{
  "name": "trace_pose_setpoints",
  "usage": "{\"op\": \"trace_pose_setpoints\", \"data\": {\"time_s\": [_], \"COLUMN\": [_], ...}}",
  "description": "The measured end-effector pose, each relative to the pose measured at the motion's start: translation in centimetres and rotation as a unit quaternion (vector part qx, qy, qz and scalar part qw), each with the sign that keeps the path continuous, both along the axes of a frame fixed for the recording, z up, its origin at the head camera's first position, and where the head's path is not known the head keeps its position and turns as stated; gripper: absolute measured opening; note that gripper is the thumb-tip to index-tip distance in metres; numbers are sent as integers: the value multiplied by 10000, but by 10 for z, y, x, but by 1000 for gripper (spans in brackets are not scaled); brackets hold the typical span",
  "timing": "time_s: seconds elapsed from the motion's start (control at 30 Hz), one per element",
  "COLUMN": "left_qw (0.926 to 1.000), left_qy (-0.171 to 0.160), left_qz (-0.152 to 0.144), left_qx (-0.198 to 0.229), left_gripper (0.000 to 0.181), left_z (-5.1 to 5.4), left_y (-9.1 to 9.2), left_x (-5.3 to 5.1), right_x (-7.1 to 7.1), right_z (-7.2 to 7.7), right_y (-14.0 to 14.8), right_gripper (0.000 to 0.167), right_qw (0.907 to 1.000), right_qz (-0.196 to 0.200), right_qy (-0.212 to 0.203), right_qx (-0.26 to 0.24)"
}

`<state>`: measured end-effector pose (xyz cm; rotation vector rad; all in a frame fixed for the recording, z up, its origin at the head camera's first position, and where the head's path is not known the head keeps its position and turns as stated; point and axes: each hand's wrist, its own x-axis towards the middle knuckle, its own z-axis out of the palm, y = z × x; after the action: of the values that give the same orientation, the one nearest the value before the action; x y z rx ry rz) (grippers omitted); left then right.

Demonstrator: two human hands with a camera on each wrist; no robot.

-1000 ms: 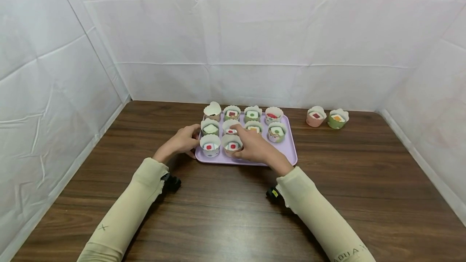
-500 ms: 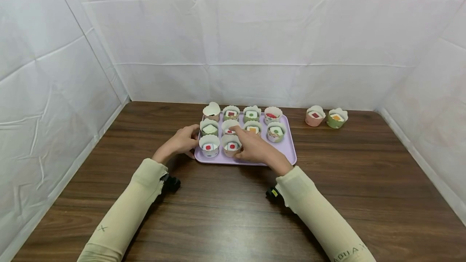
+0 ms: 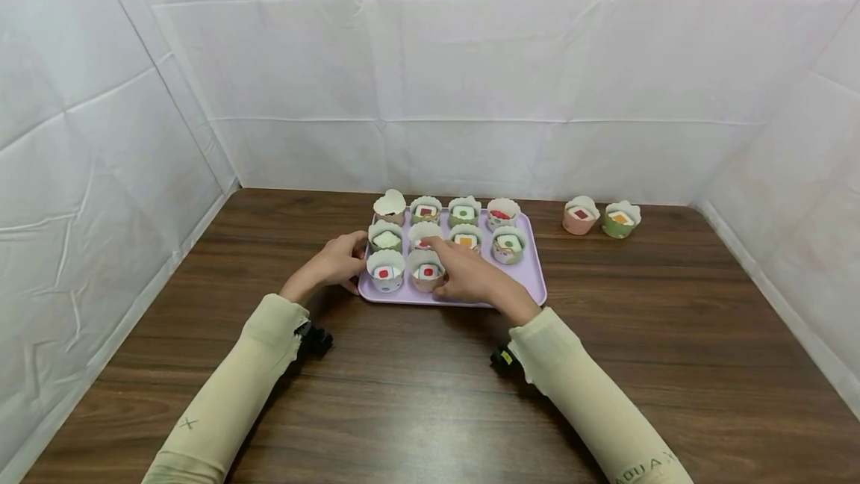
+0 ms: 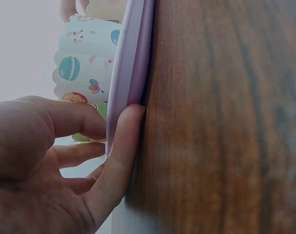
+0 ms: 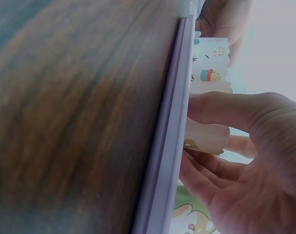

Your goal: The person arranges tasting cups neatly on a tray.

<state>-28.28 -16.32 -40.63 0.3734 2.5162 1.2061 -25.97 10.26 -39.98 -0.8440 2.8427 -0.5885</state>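
Note:
Several paper cupcake cups stand in rows on a lilac tray (image 3: 531, 278), with white pieces bearing coloured marks visible in most. My left hand (image 3: 331, 261) holds the tray's left edge, its thumb and fingers pinching the rim (image 4: 123, 73) in the left wrist view. Beside it stands a white patterned cup (image 3: 386, 281) at the front left corner. My right hand (image 3: 473, 275) reaches over the tray and grips a beige paper cupcake cup (image 3: 422, 284) with a red-marked piece inside. The right wrist view shows thumb and fingers on opposite sides of this cup (image 5: 208, 136).
A pink cup (image 3: 579, 222) and a green cup (image 3: 618, 226) stand on the wooden table (image 3: 672, 334) to the right of the tray. White cloth (image 3: 470, 58) hangs behind the table and along both sides.

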Motion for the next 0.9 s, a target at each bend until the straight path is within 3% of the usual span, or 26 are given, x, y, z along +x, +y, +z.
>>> {"op": "trace_pose_setpoints", "data": {"time_s": [0.3,0.6,0.9], "left_qw": [10000,10000,10000], "left_qy": [25,23,12], "left_qz": [-7,-14,-34], "left_qx": [13,-9,24], "left_gripper": [49,51,54], "left_z": [-2,-1,-2], "left_y": [-1,0,-1], "left_x": [-1,-1,-1], "right_x": [3,8,9], "right_z": [6,22,35], "right_y": [1,8,16], "right_gripper": [87,93,84], "right_qw": [9999,9989,9981], "right_qz": [65,61,38], "right_qy": [-139,-407,-612], "right_qx": [38,239,4]}}
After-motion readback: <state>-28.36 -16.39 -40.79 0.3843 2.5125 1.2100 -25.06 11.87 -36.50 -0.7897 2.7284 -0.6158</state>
